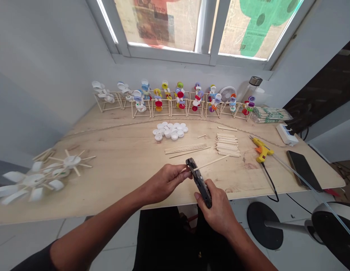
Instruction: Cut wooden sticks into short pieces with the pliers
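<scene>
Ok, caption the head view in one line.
Left hand holds a wooden stick in dark pliers gripped by the right hand, bottle-cap models on stick frames behind.

Bottle-cap pinwheel (34,180) at far left, blurred

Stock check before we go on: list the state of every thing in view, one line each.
Left hand: gripping a wooden stick.
Right hand: closed around a dark hand cutter.
Hand cutter: stick lying across its head.
Hot glue gun: lying on the table, cord attached.
Smartphone: lying flat, screen dark.
Glass bottle: upright, metal cap on.
White bottle caps: loose cluster on the table.
</scene>
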Available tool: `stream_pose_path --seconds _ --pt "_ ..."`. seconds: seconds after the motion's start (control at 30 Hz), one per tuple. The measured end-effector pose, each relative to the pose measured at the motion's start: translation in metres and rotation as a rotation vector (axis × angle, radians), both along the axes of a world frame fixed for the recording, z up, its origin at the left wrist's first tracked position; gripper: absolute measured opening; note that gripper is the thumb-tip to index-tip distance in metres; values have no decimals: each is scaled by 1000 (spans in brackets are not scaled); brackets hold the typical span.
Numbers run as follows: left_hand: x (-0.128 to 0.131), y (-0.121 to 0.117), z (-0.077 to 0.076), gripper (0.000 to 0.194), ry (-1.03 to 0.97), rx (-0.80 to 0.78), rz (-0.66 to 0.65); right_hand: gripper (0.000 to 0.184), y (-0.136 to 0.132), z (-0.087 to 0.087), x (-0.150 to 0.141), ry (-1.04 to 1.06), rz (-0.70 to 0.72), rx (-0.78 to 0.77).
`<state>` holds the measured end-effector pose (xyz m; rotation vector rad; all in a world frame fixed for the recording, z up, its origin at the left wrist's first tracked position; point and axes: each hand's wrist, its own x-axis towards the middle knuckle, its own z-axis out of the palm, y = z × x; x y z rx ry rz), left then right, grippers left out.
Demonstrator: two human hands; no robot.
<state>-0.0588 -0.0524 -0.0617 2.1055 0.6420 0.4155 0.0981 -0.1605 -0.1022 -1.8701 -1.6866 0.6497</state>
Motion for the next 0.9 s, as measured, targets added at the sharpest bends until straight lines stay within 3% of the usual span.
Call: stream_pose_path --seconds 0.13,0.33,0.4,0.47,0.77,0.9 --pt "1 -1 -8 30 51 131 48 13 2 -3 -2 -46 -28 -13" --pt "9 -12 -30 23 131 786 339 16 7 -3 -3 -64 -81 -23" --pt "10 -14 -33 22 115 855 368 16 7 -2 -3 -46 -76 -13" --pt "10 -14 -33 22 68 763 331 15 7 -2 -2 -33 -67 -9" --pt "4 -2 -7 31 -64 -89 45 11 3 1 0 -3 -21 -24" --pt "1 4 -1 32 -54 -263 -33 11 2 1 0 -19 -4 -14"
